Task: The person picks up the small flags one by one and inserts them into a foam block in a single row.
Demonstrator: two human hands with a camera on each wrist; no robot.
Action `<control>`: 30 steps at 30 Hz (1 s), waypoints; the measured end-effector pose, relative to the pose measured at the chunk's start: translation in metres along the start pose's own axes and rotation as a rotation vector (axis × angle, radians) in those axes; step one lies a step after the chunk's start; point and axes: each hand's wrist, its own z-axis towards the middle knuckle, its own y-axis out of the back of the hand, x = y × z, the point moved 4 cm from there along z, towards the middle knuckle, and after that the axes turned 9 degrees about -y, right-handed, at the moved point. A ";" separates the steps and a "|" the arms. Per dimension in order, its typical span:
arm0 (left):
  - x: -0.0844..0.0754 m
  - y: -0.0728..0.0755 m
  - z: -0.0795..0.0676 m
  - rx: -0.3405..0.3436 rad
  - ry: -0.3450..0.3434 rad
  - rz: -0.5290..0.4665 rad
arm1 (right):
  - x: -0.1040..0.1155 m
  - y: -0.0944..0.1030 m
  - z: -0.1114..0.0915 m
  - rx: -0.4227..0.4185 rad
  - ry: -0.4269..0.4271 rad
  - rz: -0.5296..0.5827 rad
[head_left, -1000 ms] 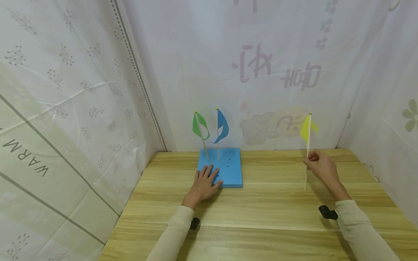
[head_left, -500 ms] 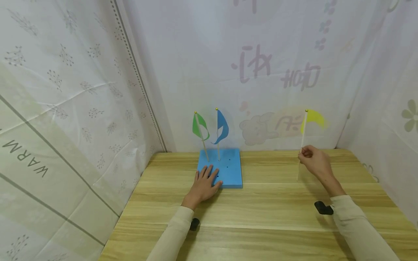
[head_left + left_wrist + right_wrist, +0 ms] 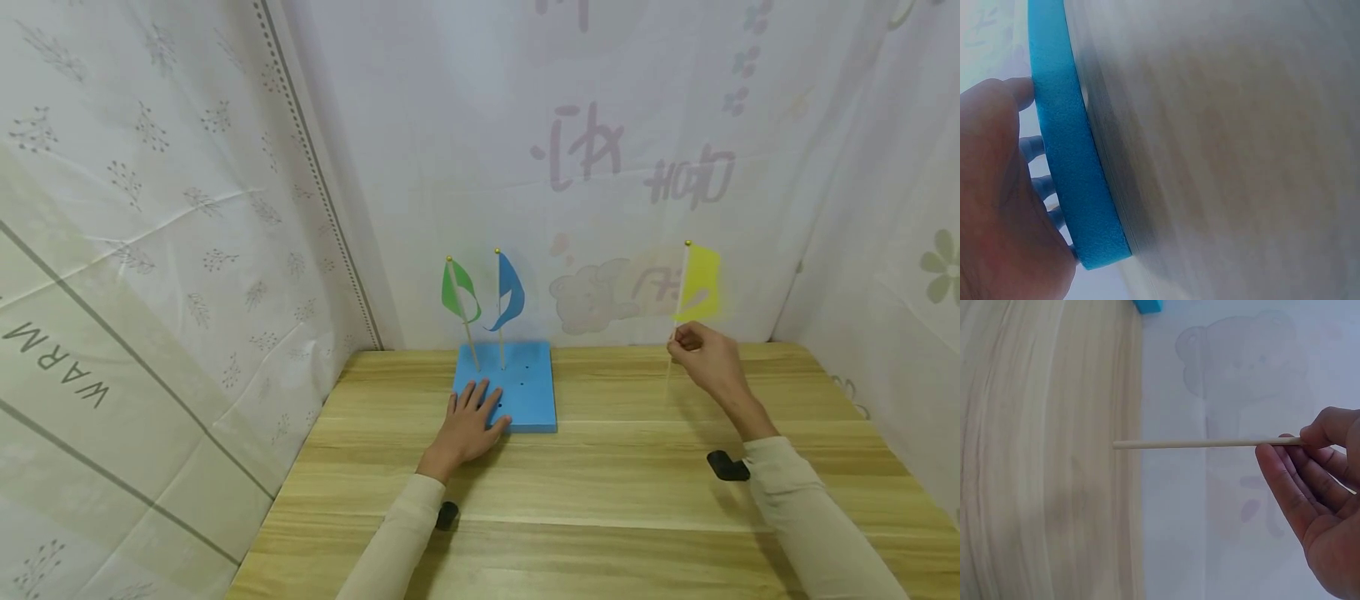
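Note:
My left hand (image 3: pixel 467 423) rests with spread fingers on the front left of a blue foam board (image 3: pixel 536 408). The left wrist view shows the board's thick side edge (image 3: pixel 1072 137) with fingertips along its top. A green flag (image 3: pixel 459 290) leans a little left and a blue flag (image 3: pixel 510 292) stands upright, both with their sticks in the board's back left. To the right, my right hand (image 3: pixel 708 358) pinches the stick of a yellow flag (image 3: pixel 699 279) between thumb and fingers. The stick's bare lower end (image 3: pixel 1166 444) points down, clear of the table in the right wrist view.
Several small dark holes (image 3: pixel 522 384) dot the board's top. The wooden table (image 3: pixel 600 500) ends at a printed white curtain (image 3: pixel 637 208) behind, with more curtain (image 3: pixel 150 250) on the left. A black wrist camera (image 3: pixel 727 466) hangs under the right forearm.
My right hand has lifted the yellow flag a little and carried it left towards the board; its cloth has swung out to the right. The left hand and board have stayed put.

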 end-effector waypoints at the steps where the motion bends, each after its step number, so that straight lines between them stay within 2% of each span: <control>1: 0.000 0.000 0.000 0.001 0.001 0.000 | 0.002 -0.001 0.000 -0.002 0.007 0.005; 4: -0.001 0.000 -0.001 0.004 0.002 -0.006 | 0.009 -0.005 0.001 -0.006 0.028 0.014; 11: -0.012 0.013 -0.004 0.017 0.001 -0.009 | 0.023 -0.016 0.007 -0.003 0.036 0.021; 23: -0.012 0.014 -0.003 -0.002 -0.011 -0.014 | 0.044 -0.034 0.020 0.030 0.058 0.023; 30: -0.010 0.012 -0.004 -0.008 -0.014 -0.032 | 0.058 -0.044 0.024 0.041 0.088 0.059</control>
